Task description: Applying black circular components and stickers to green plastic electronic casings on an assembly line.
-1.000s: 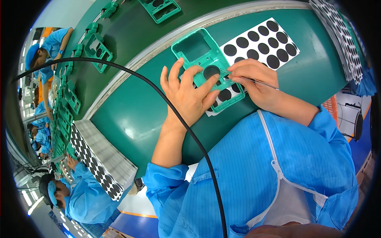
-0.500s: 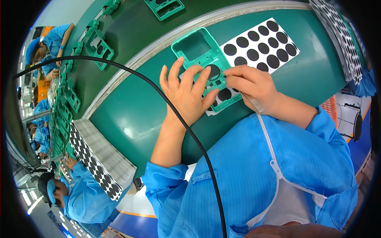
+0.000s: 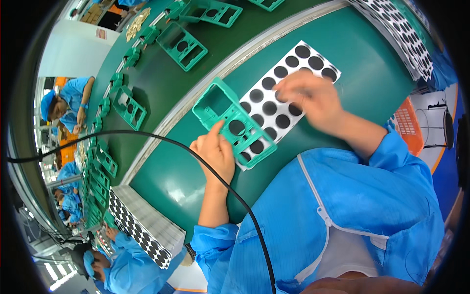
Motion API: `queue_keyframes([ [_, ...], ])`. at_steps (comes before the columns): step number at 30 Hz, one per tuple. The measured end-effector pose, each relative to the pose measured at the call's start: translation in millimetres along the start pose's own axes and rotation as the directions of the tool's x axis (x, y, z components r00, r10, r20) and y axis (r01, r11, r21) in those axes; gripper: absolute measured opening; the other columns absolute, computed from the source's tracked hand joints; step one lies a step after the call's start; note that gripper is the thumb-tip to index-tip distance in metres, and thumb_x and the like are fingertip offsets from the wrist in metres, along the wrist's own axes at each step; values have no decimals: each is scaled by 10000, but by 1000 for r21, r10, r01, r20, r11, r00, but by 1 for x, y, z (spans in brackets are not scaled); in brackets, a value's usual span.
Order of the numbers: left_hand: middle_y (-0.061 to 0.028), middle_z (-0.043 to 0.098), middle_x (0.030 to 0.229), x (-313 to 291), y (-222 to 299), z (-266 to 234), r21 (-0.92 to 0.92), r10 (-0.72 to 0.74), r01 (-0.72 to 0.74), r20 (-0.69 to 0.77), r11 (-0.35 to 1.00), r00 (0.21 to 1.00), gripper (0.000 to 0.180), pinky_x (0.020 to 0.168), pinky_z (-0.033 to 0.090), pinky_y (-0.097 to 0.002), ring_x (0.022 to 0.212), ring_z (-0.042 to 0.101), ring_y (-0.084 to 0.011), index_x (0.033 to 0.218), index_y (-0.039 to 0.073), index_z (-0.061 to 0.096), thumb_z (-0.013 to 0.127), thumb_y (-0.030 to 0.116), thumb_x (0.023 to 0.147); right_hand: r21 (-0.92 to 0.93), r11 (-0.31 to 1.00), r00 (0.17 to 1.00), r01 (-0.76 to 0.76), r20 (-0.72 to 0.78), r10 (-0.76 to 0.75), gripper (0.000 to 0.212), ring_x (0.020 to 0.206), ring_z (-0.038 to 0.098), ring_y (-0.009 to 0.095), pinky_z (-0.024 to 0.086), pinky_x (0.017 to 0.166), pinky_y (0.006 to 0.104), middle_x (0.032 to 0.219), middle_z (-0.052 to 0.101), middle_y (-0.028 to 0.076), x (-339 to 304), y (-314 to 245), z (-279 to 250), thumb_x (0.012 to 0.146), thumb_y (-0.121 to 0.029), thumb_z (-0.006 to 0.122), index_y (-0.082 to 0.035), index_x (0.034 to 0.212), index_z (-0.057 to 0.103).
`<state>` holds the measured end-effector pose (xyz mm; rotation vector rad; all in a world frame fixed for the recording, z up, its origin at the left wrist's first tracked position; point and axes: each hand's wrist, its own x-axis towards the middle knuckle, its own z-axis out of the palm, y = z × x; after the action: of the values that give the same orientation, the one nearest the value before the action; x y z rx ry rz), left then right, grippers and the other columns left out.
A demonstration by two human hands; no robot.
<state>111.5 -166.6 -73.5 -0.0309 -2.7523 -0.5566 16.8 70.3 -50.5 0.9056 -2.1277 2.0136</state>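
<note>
A green plastic housing [image 3: 254, 142] lies tilted on the green worktop, with a large rectangular opening at its far left end. A round black disc [image 3: 237, 128] shows in its middle part. My left hand [image 3: 215, 153] grips the housing's near left edge, index finger stretched onto its face and the other fingers curled. Under and beside the housing lies a white sheet of black round stickers [image 3: 270, 108]. My right hand [image 3: 316, 103] is over the right part of that sheet, its fingers bent and smeared by motion; whether they hold anything does not show.
Beyond a metal rail, more green housings [image 3: 182, 46] lie on a dark green belt. Stacks of sticker sheets stand at the lower left [image 3: 147, 220] and far right [image 3: 399, 34]. A black cable [image 3: 220, 179] crosses the view. Co-workers in blue sit at left; an orange basket [image 3: 407, 127] stands at right.
My right hand has left the housing and moved over the sticker sheet. My left hand has drawn back from the disc to the housing's edge. The view has shifted.
</note>
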Motion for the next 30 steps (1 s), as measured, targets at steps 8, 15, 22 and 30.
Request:
queue_keyframes([
  [8, -140, 563, 704, 108, -101, -39, -29, -252, 251, -191, 968, 949, 326, 623, 434, -370, 628, 541, -234, 1143, 10, 527, 431, 162, 871, 239, 852, 870, -465, 299, 391, 77, 701, 586, 99, 489, 654, 229, 852, 619, 68, 3, 36, -57, 863, -101, 571, -30, 862, 541],
  [15, -208, 491, 1138, 141, -106, -12, 441, 119, 28, -302, 897, 946, 358, 834, 398, -481, 1006, 489, -375, 1123, 23, 528, 556, 181, 803, 163, 867, 866, -471, 273, 420, 105, 682, 583, 90, 492, 631, 219, 815, 601, 44, 11, 47, -77, 856, -135, 592, -43, 861, 540],
  [22, -302, 324, 1294, 38, 102, 42, -109, 398, -383, 303, 917, 866, 639, 992, 240, -555, 1193, 338, -429, 1233, 75, 479, 716, 325, 695, 238, 812, 844, -533, 217, 490, 103, 684, 577, 86, 485, 631, 214, 806, 605, 49, 14, 40, -74, 847, -128, 593, -43, 869, 539],
  [30, -287, 363, 1233, 33, 104, 63, 2, 351, -361, 226, 933, 909, 559, 947, 260, -605, 1165, 357, -414, 1227, 128, 507, 665, 356, 741, 149, 846, 850, -512, 236, 472, 80, 683, 570, 94, 467, 620, 221, 816, 617, 58, 11, 50, -84, 852, -115, 581, -42, 858, 548],
])
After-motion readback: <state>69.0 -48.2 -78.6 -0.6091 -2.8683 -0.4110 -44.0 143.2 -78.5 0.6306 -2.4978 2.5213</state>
